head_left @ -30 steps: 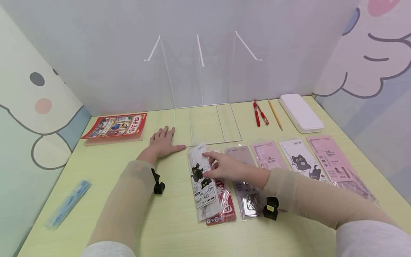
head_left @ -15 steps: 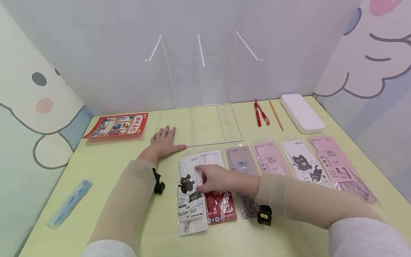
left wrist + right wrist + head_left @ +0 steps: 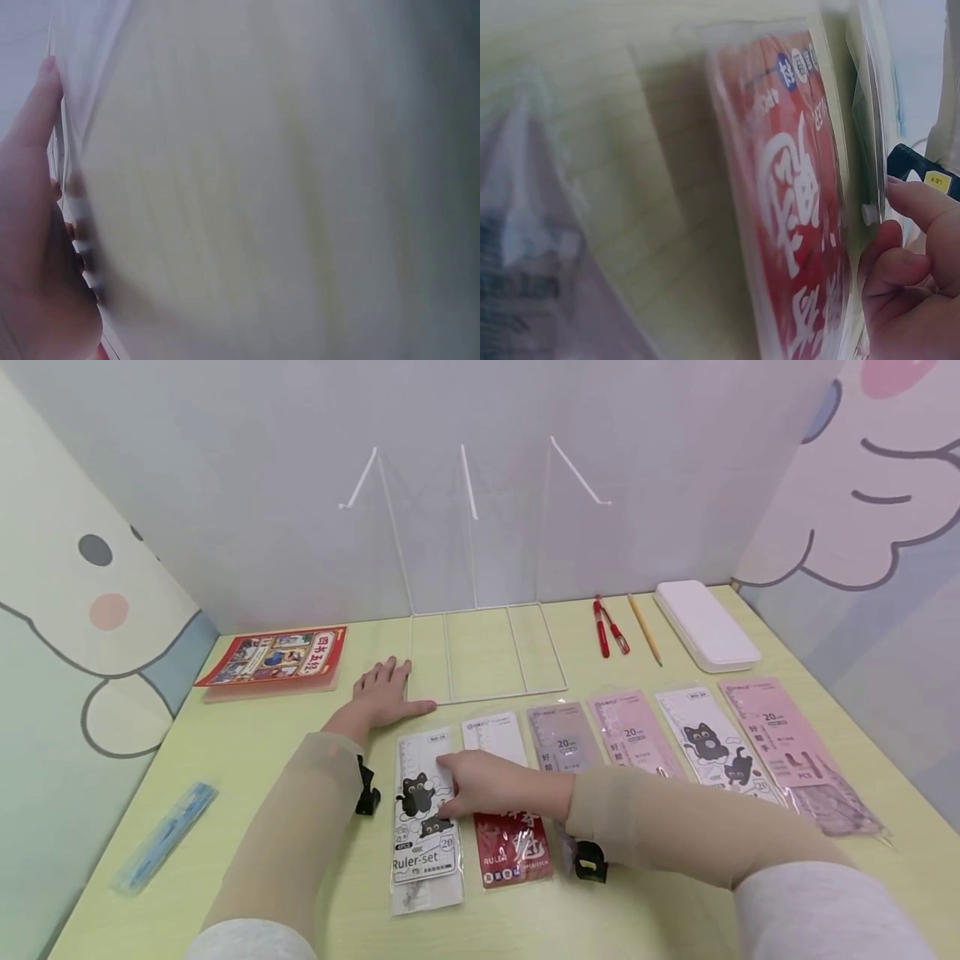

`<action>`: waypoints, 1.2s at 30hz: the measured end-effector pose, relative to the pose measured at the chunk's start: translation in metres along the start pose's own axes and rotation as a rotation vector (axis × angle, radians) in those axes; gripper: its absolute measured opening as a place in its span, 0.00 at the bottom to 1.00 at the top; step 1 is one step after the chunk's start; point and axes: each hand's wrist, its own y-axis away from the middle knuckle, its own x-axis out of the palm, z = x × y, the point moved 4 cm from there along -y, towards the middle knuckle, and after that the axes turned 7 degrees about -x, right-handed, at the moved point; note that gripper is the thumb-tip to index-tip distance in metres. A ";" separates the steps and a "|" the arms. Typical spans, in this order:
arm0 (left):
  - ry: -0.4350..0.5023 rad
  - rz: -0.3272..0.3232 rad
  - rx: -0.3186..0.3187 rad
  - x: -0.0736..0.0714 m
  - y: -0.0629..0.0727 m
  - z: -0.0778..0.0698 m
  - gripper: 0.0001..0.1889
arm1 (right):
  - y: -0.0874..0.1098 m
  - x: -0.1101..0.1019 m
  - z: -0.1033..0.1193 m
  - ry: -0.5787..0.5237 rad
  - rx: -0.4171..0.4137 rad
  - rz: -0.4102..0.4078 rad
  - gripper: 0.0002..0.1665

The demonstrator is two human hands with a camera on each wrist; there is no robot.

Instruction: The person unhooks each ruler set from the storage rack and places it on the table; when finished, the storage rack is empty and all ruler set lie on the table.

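My right hand (image 3: 491, 785) is at the right edge of a clear-wrapped ruler set (image 3: 427, 860) with a white card and black cats. Its thumb and index finger lie over that edge, the other fingers curled; the right wrist view shows the fingers (image 3: 889, 281) against the wrapper. Under the wrist lies a red and white ruler pack (image 3: 513, 852), partly hidden. My left hand (image 3: 382, 693) lies palm down with fingers spread, its thumb touching the front left corner of the white wire rack (image 3: 510, 695). The left wrist view shows only the hand's side.
Several more ruler packs lie in a row to the right, among them a mauve one (image 3: 562, 731) and a pink one (image 3: 787, 727). Behind them are red pens (image 3: 602, 631), a pencil (image 3: 645, 628) and a white case (image 3: 705, 625). A red book (image 3: 273, 658) and blue packet (image 3: 167, 837) lie left.
My right hand has moved left with the cat ruler set, from over the red pack to beside it, and the set has gone from tilted to flat. The left hand stays put.
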 end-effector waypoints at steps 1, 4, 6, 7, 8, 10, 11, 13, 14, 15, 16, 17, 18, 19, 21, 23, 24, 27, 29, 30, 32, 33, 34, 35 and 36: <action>0.001 0.003 -0.001 -0.001 0.000 0.000 0.58 | -0.001 0.000 0.001 0.011 0.001 0.001 0.46; 0.000 0.004 -0.002 -0.003 0.002 -0.001 0.57 | -0.005 -0.002 0.004 0.045 0.002 0.012 0.45; -0.001 0.003 -0.001 -0.004 0.002 -0.002 0.57 | -0.006 -0.002 0.004 0.060 0.003 0.019 0.45; -0.003 0.002 0.001 -0.003 0.001 -0.002 0.57 | -0.006 -0.002 0.004 0.066 0.005 0.023 0.45; -0.003 0.002 0.003 -0.003 0.001 -0.002 0.57 | -0.006 -0.002 0.004 0.069 0.007 0.025 0.45; 0.000 0.002 0.004 -0.002 0.001 -0.002 0.57 | -0.005 -0.002 0.004 0.073 0.006 0.028 0.44; 0.001 0.003 0.002 -0.002 0.000 -0.002 0.57 | -0.004 -0.002 0.003 0.072 0.009 0.028 0.42; 0.006 0.005 0.002 -0.001 -0.001 -0.001 0.57 | -0.003 -0.003 0.003 0.087 0.011 0.032 0.37; 0.009 0.005 0.001 -0.001 -0.001 -0.001 0.57 | -0.002 -0.003 0.002 0.100 0.017 0.034 0.35; 0.009 0.005 -0.003 0.000 -0.002 0.000 0.57 | -0.002 -0.004 0.001 0.112 0.021 0.035 0.33; 0.008 0.005 -0.007 0.000 -0.003 0.000 0.58 | -0.002 -0.005 0.001 0.122 0.024 0.037 0.31; 0.009 0.005 -0.007 0.001 -0.004 0.001 0.58 | -0.001 -0.005 0.000 0.130 0.030 0.039 0.31; 0.010 0.003 -0.006 0.001 -0.005 0.002 0.58 | -0.001 -0.006 -0.001 0.143 0.031 0.041 0.30; 0.011 0.002 -0.007 0.002 -0.007 0.003 0.58 | -0.001 -0.006 -0.001 0.152 0.034 0.042 0.30; 0.011 0.001 -0.008 0.003 -0.009 0.005 0.59 | -0.001 -0.007 -0.002 0.166 0.034 0.041 0.30; 0.017 0.001 -0.003 0.003 -0.011 0.006 0.59 | -0.002 -0.007 -0.003 0.180 0.037 0.041 0.31; 0.017 0.002 -0.004 0.004 -0.011 0.007 0.60 | -0.002 -0.006 -0.004 0.192 0.037 0.040 0.32; 0.012 0.005 -0.007 0.005 -0.011 0.007 0.60 | -0.003 -0.006 -0.005 0.224 0.043 0.034 0.34; 0.011 0.003 -0.008 0.005 -0.011 0.007 0.60 | -0.004 -0.006 -0.005 0.239 0.048 0.031 0.36; 0.013 0.002 -0.007 0.005 -0.011 0.007 0.60 | -0.004 -0.006 -0.005 0.246 0.050 0.030 0.37; 0.023 -0.001 0.000 0.004 -0.010 0.007 0.60 | -0.004 -0.005 -0.005 0.252 0.056 0.031 0.40; 0.025 -0.003 0.002 0.003 -0.010 0.007 0.60 | -0.003 -0.005 -0.006 0.251 0.058 0.029 0.42; 0.028 -0.006 0.002 0.003 -0.009 0.006 0.59 | -0.003 -0.006 -0.007 0.246 0.059 0.024 0.45; 0.031 -0.006 0.007 0.002 -0.009 0.006 0.59 | -0.002 -0.006 -0.008 0.236 0.060 0.017 0.47; 0.034 -0.007 0.010 0.002 -0.008 0.006 0.59 | -0.001 -0.007 -0.009 0.221 0.064 0.007 0.49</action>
